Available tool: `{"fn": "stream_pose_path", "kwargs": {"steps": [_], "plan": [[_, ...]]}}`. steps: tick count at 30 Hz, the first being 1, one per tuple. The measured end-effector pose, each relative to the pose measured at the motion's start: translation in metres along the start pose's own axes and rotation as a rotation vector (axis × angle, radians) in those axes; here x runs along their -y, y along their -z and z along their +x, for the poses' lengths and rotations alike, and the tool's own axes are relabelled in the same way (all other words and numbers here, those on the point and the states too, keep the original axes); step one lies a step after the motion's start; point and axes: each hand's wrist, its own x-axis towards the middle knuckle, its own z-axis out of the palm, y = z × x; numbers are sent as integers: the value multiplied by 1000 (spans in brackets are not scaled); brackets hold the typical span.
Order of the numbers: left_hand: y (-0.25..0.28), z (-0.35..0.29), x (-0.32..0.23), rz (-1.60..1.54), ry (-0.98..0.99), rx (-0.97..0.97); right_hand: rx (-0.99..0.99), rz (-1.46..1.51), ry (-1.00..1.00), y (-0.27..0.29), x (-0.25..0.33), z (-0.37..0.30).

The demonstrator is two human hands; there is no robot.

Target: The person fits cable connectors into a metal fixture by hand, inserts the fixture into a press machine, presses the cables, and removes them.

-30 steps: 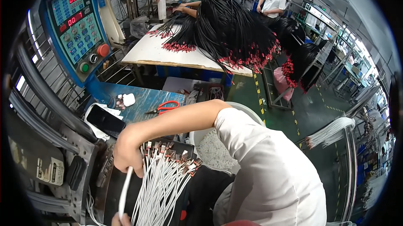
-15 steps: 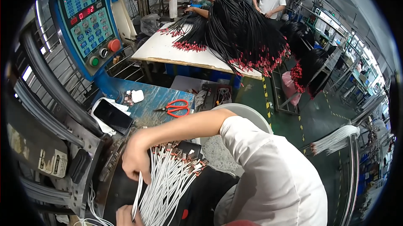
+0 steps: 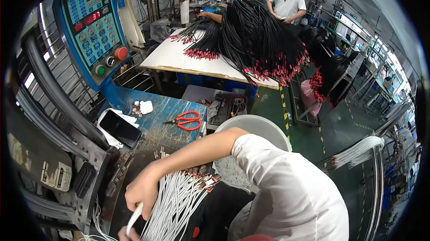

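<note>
A thick bunch of white cables (image 3: 172, 203) with coppery metal connectors at the far ends lies on a dark work surface. Left of it, my right hand (image 3: 144, 191) is closed around a short white cable strand (image 3: 134, 220) that slants down toward me. At the lower edge, my left hand (image 3: 127, 234) is closed at the near end of that strand, partly cut off by the picture's edge. How many cables the strand contains, I cannot tell. Small metal connectors (image 3: 160, 153) lie beyond my right wrist.
Red-handled scissors (image 3: 188, 121) and a black phone (image 3: 120, 127) lie on the blue bench (image 3: 163, 105). Left stands a machine with a control panel (image 3: 92, 28). A grey bucket (image 3: 268, 127) is beyond my arm. Black cables (image 3: 255, 35) cover a table; two people are behind.
My right hand has moved nearer to me, away from the connectors, bringing the white strand lower. My left hand has shifted slightly left and down. The panel's display has changed.
</note>
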Motion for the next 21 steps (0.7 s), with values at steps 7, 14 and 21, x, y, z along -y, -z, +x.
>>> {"fn": "stream_pose_path", "kwargs": {"steps": [7, 14, 21], "plan": [[28, 4, 16, -719, 695, -176, -331, -110, -93, 24, -26, -39], [41, 55, -2, -1073, 672, 551, -364, 332, -403, 60, -25, -113], [-33, 101, -88, -1667, 622, 640, -484, 637, -157, 75, -29, -91]]}}
